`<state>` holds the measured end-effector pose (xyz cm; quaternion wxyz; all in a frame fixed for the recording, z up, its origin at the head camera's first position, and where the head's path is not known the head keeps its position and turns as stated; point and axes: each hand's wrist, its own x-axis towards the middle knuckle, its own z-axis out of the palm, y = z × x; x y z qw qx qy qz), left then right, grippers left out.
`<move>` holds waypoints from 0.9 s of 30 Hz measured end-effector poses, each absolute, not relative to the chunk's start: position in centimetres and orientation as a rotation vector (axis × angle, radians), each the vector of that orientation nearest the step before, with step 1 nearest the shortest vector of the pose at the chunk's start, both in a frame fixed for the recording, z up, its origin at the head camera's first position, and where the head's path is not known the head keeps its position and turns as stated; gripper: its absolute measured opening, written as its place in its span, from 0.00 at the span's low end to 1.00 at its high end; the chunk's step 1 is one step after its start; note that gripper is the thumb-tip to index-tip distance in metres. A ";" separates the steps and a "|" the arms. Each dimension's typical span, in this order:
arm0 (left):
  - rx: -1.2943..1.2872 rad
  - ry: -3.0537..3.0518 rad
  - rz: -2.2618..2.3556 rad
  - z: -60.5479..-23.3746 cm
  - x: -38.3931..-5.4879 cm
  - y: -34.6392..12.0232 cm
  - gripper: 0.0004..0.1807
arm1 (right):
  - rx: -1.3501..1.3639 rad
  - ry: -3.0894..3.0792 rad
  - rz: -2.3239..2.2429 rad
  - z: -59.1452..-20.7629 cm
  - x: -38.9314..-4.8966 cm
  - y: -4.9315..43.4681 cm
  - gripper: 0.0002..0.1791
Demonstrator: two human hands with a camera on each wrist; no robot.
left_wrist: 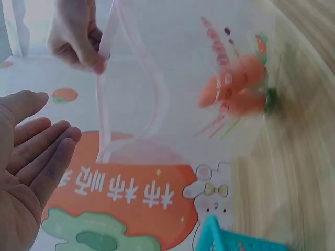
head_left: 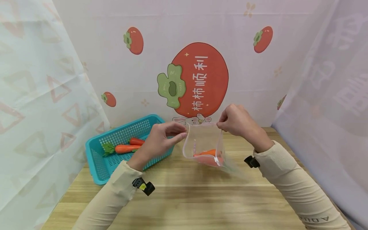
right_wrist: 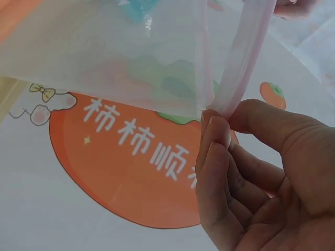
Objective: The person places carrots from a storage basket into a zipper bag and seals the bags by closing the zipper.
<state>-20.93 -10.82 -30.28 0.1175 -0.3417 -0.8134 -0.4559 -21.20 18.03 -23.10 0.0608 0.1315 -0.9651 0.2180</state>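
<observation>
A clear zip bag (head_left: 203, 137), its mouth gaping toward me, hangs over the table with orange carrots (left_wrist: 238, 86) inside; they look blurred through the plastic. My right hand (head_left: 236, 123) pinches the upper right corner of the bag's rim between thumb and fingers, which the right wrist view shows up close (right_wrist: 251, 178). At the bag's left side is my left hand (head_left: 164, 139). In the left wrist view its fingers (left_wrist: 44, 151) are extended and apart from the rim, holding nothing.
Left of the bag, a turquoise perforated basket (head_left: 96, 159) stands on the wooden table (head_left: 184, 204). In it lie an orange carrot (head_left: 125, 149) with a leafy top and a redder one (head_left: 135, 141). Printed cloth (head_left: 201, 25) walls the table's back and sides.
</observation>
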 end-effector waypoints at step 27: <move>-0.841 -3.058 -0.755 -33.3 -28.4 -17.0 0.12 | 0.408 -2.922 0.603 -21.3 -20.7 18.1 0.13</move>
